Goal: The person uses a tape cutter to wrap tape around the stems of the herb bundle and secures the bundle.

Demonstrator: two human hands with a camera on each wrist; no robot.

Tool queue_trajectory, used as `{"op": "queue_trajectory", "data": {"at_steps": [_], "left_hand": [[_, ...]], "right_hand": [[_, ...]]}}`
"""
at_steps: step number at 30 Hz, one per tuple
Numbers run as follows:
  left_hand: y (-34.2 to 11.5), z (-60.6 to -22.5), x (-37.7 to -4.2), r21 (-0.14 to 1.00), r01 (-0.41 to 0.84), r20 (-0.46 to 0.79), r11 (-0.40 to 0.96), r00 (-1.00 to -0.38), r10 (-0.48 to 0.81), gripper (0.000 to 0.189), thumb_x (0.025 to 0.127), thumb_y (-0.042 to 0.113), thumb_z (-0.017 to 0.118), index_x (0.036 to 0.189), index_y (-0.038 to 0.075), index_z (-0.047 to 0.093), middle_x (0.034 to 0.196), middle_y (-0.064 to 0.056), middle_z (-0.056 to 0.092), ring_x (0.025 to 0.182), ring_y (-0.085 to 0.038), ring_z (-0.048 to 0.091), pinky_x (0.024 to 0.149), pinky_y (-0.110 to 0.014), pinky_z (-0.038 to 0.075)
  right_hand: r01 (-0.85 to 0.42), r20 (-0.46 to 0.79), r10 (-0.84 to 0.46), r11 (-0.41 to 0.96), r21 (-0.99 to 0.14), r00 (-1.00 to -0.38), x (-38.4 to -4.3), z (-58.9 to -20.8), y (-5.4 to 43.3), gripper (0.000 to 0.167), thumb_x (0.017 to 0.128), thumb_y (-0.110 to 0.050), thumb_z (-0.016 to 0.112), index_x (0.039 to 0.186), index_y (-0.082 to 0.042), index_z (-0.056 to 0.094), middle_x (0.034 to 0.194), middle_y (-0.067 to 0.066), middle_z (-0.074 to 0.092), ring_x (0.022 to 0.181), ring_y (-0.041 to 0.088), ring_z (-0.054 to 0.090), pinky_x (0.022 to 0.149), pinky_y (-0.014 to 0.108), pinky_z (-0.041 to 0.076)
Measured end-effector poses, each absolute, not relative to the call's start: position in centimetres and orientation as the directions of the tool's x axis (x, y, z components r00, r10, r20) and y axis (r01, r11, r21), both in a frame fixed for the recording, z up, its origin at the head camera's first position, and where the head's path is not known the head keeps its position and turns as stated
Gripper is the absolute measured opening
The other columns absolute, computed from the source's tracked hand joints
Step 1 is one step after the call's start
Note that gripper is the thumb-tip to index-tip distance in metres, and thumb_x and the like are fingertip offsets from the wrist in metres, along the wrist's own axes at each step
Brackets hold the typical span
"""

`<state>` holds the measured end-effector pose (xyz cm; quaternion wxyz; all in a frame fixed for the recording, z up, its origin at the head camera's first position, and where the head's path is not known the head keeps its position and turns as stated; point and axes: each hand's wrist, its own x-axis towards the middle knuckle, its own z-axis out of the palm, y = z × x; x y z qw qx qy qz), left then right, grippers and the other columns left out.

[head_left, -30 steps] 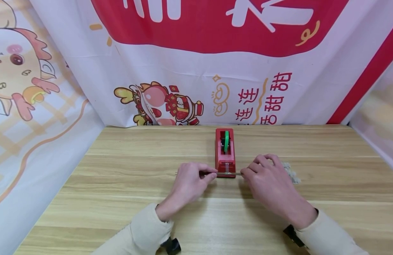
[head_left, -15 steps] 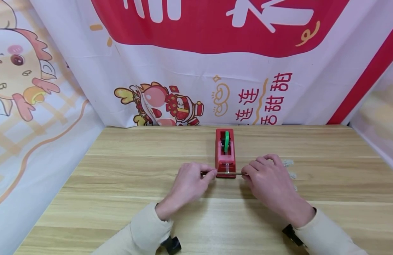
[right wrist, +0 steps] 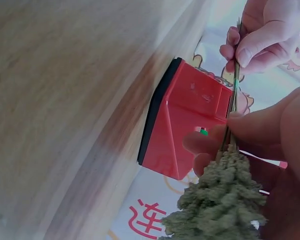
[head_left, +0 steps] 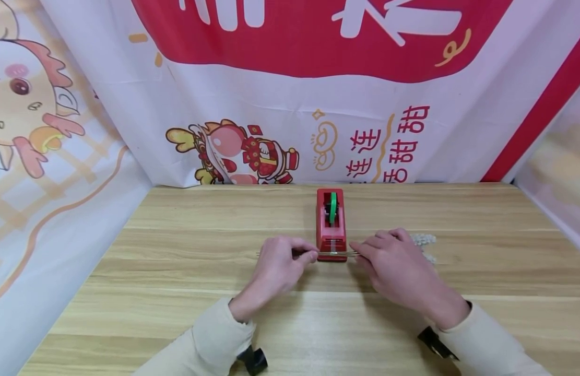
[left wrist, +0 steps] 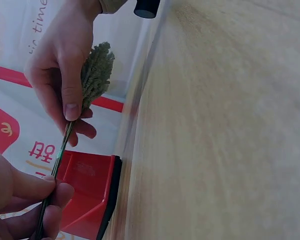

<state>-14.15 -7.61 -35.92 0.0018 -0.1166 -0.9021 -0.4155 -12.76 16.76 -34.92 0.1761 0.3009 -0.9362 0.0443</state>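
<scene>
A bunch of dried flowers with thin stems and fluffy grey-green heads lies level between my two hands, across the front of a red tape dispenser. My left hand pinches the bare stem ends between thumb and fingers. With thumb and fingertips, my right hand grips the stems just below the heads, which it mostly hides in the head view. A short strip of clear tape runs from the dispenser's front down to the stems. Both wrist views show the stems gathered tightly between the hands.
A green tape roll sits upright in the dispenser, which stands on the wood-grain table toward its back. Behind the table hangs a white and red printed cloth. Each wrist carries a small black camera.
My right hand's fingers have shifted slightly on the stems, and the flower heads beyond it have turned and regrouped. My left hand keeps its pinch almost in place. The head view has moved a little.
</scene>
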Motion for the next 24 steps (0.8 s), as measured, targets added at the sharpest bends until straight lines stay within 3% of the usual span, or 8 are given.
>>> {"op": "queue_trajectory", "data": {"at_steps": [8, 14, 20, 24], "left_hand": [[-7.71, -35.87, -14.31, 0.776, 0.186, 0.072, 0.603, -0.975, 0.209, 0.009, 0.097, 0.017, 0.078, 0.103, 0.018, 0.085, 0.100, 0.000, 0.083, 0.052, -0.010, 0.047, 0.053, -0.023, 0.038], [-7.81, -35.94, -14.49, 0.780, 0.174, 0.059, 0.601, -0.977, 0.206, 0.012, 0.099, 0.021, 0.077, 0.108, 0.019, 0.084, 0.099, 0.004, 0.082, 0.063, -0.009, 0.054, 0.064, -0.026, 0.043], [-8.03, -36.04, -14.63, 0.798, 0.156, -0.002, 0.581, -0.965, 0.262, 0.022, 0.106, 0.026, 0.066, 0.112, 0.013, 0.083, 0.089, -0.004, 0.080, 0.049, -0.010, 0.050, 0.049, -0.024, 0.038], [-8.10, -36.03, -14.80, 0.789, 0.157, -0.026, 0.594, -0.957, 0.289, 0.020, 0.106, 0.023, 0.066, 0.105, 0.014, 0.084, 0.093, -0.003, 0.081, 0.050, -0.010, 0.052, 0.052, -0.025, 0.040]], "right_hand": [[-0.540, 0.372, -0.504, 0.841, 0.009, -0.779, -12.81, -34.77, 16.21, 0.013, 0.088, -0.017, 0.087, 0.099, -0.015, 0.081, 0.094, 0.001, 0.082, 0.090, 0.021, 0.072, 0.095, 0.048, 0.050], [-0.557, 0.440, -0.514, 0.830, 0.036, -0.736, -13.07, -34.85, 16.12, 0.013, 0.084, -0.013, 0.090, 0.093, -0.014, 0.080, 0.088, 0.003, 0.082, 0.084, 0.021, 0.075, 0.098, 0.048, 0.050], [-0.555, 0.429, -0.515, 0.831, 0.037, -0.742, -13.12, -34.87, 16.14, 0.015, 0.082, -0.014, 0.092, 0.090, -0.015, 0.079, 0.088, 0.003, 0.082, 0.084, 0.021, 0.075, 0.099, 0.048, 0.049], [-0.550, 0.407, -0.510, 0.835, 0.020, -0.758, -13.12, -34.92, 16.15, 0.017, 0.083, -0.014, 0.092, 0.089, -0.015, 0.077, 0.088, 0.003, 0.081, 0.083, 0.021, 0.076, 0.101, 0.049, 0.050]]}}
